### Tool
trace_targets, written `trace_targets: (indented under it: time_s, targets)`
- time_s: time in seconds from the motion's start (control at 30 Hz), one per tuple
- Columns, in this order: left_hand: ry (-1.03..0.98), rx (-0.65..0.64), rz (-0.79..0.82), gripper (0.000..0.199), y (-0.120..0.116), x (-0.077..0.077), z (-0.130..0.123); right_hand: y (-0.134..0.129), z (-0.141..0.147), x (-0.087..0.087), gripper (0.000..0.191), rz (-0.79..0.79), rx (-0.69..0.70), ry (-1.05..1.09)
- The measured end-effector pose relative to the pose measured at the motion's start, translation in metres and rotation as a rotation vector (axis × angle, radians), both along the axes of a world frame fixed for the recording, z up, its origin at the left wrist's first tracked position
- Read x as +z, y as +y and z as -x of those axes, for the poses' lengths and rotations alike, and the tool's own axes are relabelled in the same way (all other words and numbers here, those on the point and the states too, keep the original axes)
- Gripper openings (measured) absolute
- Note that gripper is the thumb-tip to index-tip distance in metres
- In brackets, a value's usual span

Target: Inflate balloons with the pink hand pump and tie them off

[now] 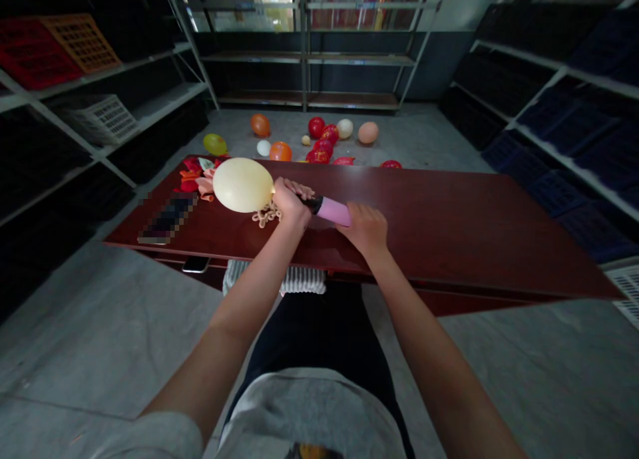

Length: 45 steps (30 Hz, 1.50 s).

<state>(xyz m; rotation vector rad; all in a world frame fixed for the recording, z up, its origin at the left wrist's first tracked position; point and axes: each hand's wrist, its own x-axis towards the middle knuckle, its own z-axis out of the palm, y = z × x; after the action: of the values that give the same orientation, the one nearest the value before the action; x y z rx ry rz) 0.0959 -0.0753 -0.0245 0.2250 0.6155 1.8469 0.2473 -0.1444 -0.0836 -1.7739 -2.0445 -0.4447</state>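
Observation:
A pale yellow balloon [243, 185], blown up round, sits on the nozzle end of a pink and black hand pump [334, 211]. Closed around the balloon's neck at the black nozzle is my left hand [292, 203]. My right hand [367, 227] grips the other end of the pink pump. Beige uninflated balloons [267, 214] lie in a small heap under and beside my left hand. Left of the yellow balloon is a pile of red, orange and pink flat balloons [192, 177].
A phone-like dark slab [170, 216], blurred out, lies on the left of the brown table [449, 226]. Several inflated balloons [322, 150] rest on the floor beyond it. Metal shelves [304, 60] with crates stand around. Another phone [196, 265] is below the table's front edge.

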Motion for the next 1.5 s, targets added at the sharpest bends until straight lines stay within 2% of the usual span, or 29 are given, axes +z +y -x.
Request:
trace_targets:
  time_s: [0.23,0.53,0.67,0.8,0.93,1.07,1.17,1.33,1.4,1.5]
  targets:
    - [0.022,0.036,-0.026,0.043,0.000,0.007,0.041,-0.005,0.003,0.003,0.031,0.006,0.022,-0.036]
    - [0.037,0.075,-0.007,0.041,0.000,0.026,0.113,-0.006,0.007,0.004,0.031,-0.009,0.052,-0.102]
    - [0.083,0.112,-0.030,0.044,0.000,0.035,0.127,-0.003,0.007,0.000,0.030,-0.048,0.052,-0.091]
    - [0.112,0.141,-0.066,0.045,-0.003,0.036,0.115,0.000,0.000,-0.002,0.033,-0.066,0.038,-0.043]
    - [0.106,0.147,-0.118,0.048,-0.005,0.035,0.093,0.002,-0.006,-0.003,0.034,-0.086,0.002,-0.004]
    - [0.101,0.100,-0.164,0.052,-0.007,0.034,0.065,0.002,-0.004,-0.004,0.032,-0.109,-0.003,0.030]
    - [0.096,0.074,-0.161,0.053,-0.010,0.028,0.037,0.002,-0.003,-0.004,0.031,-0.134,0.002,0.055]
    - [0.103,0.022,-0.167,0.056,-0.013,0.009,-0.008,0.003,-0.004,-0.005,0.029,-0.172,-0.025,0.071]
    - [0.091,0.033,-0.174,0.056,-0.013,0.004,-0.017,0.002,-0.004,-0.004,0.030,-0.179,-0.032,0.068]
    - [0.066,0.054,-0.160,0.055,-0.013,0.002,-0.018,0.000,-0.003,-0.003,0.031,-0.165,-0.034,0.053]
